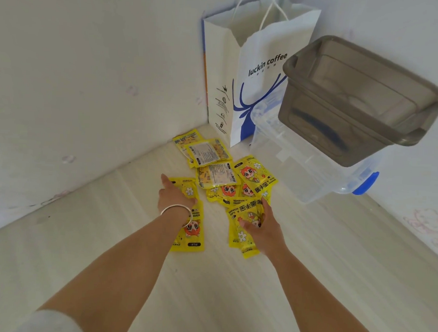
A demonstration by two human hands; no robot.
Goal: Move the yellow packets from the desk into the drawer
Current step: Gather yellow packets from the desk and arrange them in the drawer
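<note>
The white paper bag reads "luckin coffee" in dark blue letters; several yellow packets read "HAND WARMER" in black, with large Chinese characters beside it; the small print on the packets' backs is too fine to read.

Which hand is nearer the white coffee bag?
Left, narrowly. The left hand rests on a yellow packet below-left of the coffee bag; the right hand lies further down on other packets.
</note>
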